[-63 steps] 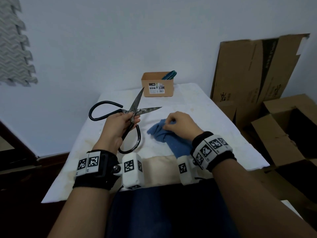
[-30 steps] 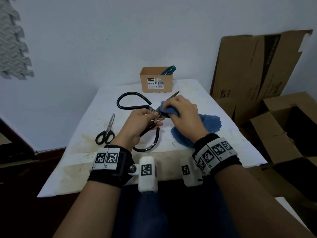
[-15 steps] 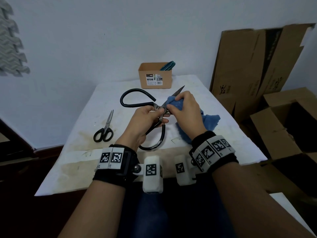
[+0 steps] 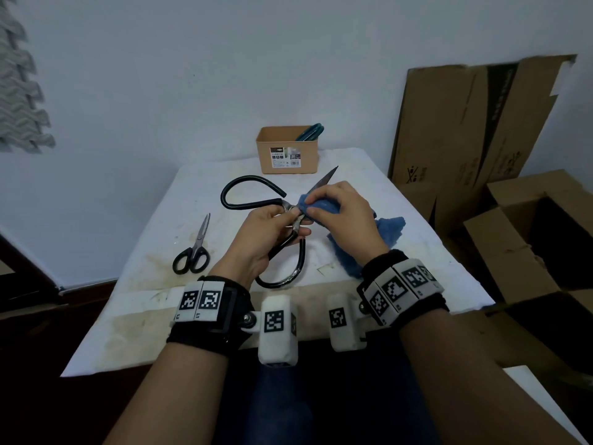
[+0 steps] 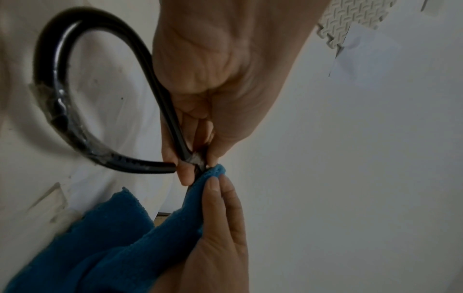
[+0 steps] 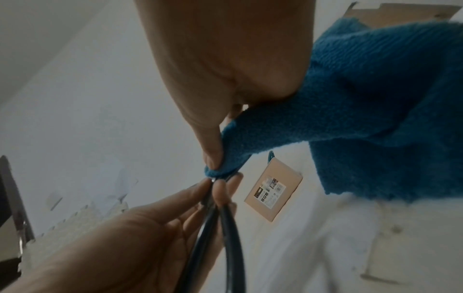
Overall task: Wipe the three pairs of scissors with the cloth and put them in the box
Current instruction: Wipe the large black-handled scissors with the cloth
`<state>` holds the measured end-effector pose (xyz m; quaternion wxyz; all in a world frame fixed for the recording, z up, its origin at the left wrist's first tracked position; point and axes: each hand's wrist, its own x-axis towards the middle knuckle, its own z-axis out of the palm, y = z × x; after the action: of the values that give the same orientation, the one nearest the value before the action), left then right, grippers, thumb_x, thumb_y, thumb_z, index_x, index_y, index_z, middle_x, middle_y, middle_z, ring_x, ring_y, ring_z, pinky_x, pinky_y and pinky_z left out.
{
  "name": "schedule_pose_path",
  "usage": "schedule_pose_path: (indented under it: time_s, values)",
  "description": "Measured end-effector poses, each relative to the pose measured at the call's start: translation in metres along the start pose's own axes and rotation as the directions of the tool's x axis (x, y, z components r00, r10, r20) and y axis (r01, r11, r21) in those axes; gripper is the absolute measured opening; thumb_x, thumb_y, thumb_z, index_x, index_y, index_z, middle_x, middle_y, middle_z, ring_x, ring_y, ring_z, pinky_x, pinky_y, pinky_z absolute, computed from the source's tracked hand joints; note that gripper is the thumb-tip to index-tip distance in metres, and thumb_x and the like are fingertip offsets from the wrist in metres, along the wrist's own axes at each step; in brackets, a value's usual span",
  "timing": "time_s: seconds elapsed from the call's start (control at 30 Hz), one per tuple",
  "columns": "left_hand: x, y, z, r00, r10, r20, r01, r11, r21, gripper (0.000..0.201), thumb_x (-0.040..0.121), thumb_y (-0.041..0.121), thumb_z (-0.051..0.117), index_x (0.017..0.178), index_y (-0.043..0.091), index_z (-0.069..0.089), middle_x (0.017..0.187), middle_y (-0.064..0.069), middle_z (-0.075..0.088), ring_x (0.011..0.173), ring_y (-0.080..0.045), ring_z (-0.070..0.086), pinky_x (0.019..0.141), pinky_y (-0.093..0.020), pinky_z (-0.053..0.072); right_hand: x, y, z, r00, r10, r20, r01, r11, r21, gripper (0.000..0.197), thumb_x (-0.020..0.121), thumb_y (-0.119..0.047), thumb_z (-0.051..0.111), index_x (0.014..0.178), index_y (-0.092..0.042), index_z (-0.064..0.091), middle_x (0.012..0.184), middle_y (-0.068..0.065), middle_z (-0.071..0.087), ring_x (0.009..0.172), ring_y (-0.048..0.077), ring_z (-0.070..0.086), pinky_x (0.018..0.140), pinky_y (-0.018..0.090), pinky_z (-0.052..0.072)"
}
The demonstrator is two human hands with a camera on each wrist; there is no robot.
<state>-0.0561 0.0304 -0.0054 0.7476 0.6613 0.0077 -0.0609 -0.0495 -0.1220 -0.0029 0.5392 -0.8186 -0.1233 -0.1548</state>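
On the white surface (image 4: 224, 175), left grip (image 4: 266, 232) pinches the big scissors (image 4: 247, 194) at the pivot; right grip (image 4: 343, 216) clamps cloth (image 4: 385, 229) round the blade, which points toward the box (image 4: 288, 155).

Light dim, flat, bluish, shadows soft; head view sharp centrally, bowed at the edges, dark along the bottom; both wrist views soft, noisy, vignetted at corners.

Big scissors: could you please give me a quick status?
Left hand grips big scissors near pivot. Right hand pinches blue cloth round blade. Small scissors on table; teal pair in box.
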Motion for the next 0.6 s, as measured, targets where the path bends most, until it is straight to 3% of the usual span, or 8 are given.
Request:
schedule_pose_path:
  time_s: [0.1,0.2,0.33,0.43,0.5,0.6]
  values:
    - [-0.002,0.000,0.000,1.000,-0.009,0.026,0.010,0.999,-0.034,0.014,0.099,0.014,0.060,0.106,0.002,0.063,0.099,-0.016,0.075,0.070,-0.015,0.074,0.074,-0.025,0.060,-0.001,0.001,0.003,0.998,-0.004,-0.061,0.002,0.999,-0.032,0.023,0.080,-0.020,0.072,0.099,-0.026,0.059,0.110,-0.003,0.056,0.098,0.007,0.054,0.096,0.040,0.044]
    - [-0.003,0.002,0.001,0.999,0.006,0.045,-0.006,1.000,-0.007,0.014,0.098,0.009,0.061,0.109,0.001,0.062,0.098,-0.014,0.075,0.069,-0.014,0.073,0.073,-0.025,0.060,-0.001,0.004,0.005,0.994,0.018,-0.105,-0.028,0.995,-0.093,0.021,0.080,-0.030,0.071,0.093,-0.031,0.054,0.105,-0.003,0.056,0.097,0.012,0.054,0.092,0.050,0.044]
    - [-0.004,0.003,-0.001,0.999,0.009,0.050,-0.009,1.000,0.003,0.006,0.098,0.007,0.060,0.102,0.004,0.063,0.095,-0.012,0.075,0.068,-0.013,0.073,0.073,-0.025,0.060,-0.003,0.000,0.001,0.999,0.005,-0.048,-0.009,0.996,-0.090,0.012,0.081,-0.029,0.072,0.084,-0.033,0.061,0.098,0.001,0.060,0.091,0.014,0.058,0.086,0.050,0.049]
    - [-0.005,0.004,-0.002,0.998,0.012,0.059,-0.013,1.000,0.004,0.006,0.098,0.007,0.059,0.094,0.008,0.063,0.090,-0.011,0.076,0.069,-0.014,0.072,0.074,-0.026,0.060,-0.003,-0.004,0.000,1.000,-0.010,-0.012,0.009,0.995,-0.097,0.023,0.081,-0.030,0.073,0.075,-0.046,0.057,0.098,-0.003,0.055,0.091,0.008,0.056,0.089,0.052,0.048]
    - [-0.006,0.004,-0.001,0.997,0.023,0.068,-0.023,1.000,0.003,0.007,0.098,0.007,0.060,0.092,0.009,0.063,0.085,-0.010,0.076,0.070,-0.015,0.072,0.076,-0.028,0.060,-0.003,-0.007,0.001,1.000,0.011,-0.017,-0.013,0.995,-0.097,0.024,0.079,-0.032,0.072,0.072,-0.048,0.056,0.097,-0.005,0.054,0.090,0.007,0.056,0.087,0.054,0.048]
    - [-0.007,0.004,-0.001,0.996,0.033,0.080,-0.033,0.999,-0.007,0.006,0.097,0.007,0.061,0.092,0.009,0.063,0.095,-0.018,0.075,0.067,-0.017,0.071,0.077,-0.030,0.059,-0.004,-0.008,0.003,0.997,0.044,-0.060,-0.048,0.996,-0.074,0.018,0.076,-0.036,0.071,0.071,-0.046,0.057,0.099,-0.002,0.059,0.092,0.012,0.058,0.091,0.052,0.046]
